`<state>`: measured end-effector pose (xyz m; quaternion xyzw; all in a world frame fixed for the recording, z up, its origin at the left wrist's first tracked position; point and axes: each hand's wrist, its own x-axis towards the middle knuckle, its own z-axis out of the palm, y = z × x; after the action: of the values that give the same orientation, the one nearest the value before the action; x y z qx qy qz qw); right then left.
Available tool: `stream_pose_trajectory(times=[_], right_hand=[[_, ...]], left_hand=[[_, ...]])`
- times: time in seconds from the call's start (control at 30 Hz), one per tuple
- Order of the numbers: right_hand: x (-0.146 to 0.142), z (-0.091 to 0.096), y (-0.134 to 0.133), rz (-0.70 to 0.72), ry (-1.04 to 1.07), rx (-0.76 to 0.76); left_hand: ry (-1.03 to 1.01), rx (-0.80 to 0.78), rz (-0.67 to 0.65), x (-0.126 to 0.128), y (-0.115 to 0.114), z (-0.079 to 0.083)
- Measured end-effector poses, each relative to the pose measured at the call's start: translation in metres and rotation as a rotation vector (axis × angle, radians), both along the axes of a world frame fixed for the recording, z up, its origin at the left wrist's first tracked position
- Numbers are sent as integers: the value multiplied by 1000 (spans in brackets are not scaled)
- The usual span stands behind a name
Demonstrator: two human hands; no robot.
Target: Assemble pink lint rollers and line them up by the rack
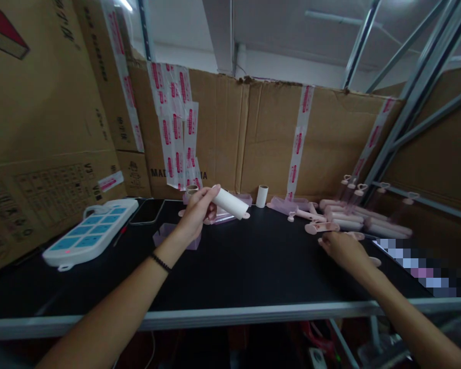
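My left hand is closed around one end of a white lint roller refill, which tilts down to the right above the table. At the right, my right hand is low over the tabletop among loose pink plastic handles. Its fingers are curled, and what they pinch is hidden. Behind it lie several assembled lint rollers in a pile. A second white refill stands upright near the cardboard wall. Below my left wrist sits a translucent purple plastic case.
A white power strip with blue sockets and a dark phone lie at the left. More purple pieces rest along the cardboard back wall. Metal shelf posts rise at the right. A pale edge borders the black table.
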<state>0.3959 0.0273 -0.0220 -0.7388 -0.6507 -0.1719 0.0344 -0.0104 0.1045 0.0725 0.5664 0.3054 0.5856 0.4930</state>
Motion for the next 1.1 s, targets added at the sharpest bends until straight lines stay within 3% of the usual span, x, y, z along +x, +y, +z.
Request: stream_pose_trajectory(times=[0.13,0.27,0.5,0.67,0.8,0.93,1.1], right_hand=[[-29,-4,-19,72,-75,50],[-63,-10,-34,201,-16,114],[-126,-16,-40,630,375,191],[-161,-9,-36,766,540,120],[-167,2,-32,817,687,157],[-150,13,-20,703,805,236],[-139,22,-8,758,968,114]], left_hand=[[-9,-16,-56,11,-1,-13],[-25,-31,-87,16,-1,-19],[-20,-47,-57,18,-3,-23],[23,-32,-36,18,0,-27],[114,42,-3,20,0,-30],[290,244,21,27,-6,-30],[405,382,-105,41,-15,-34]])
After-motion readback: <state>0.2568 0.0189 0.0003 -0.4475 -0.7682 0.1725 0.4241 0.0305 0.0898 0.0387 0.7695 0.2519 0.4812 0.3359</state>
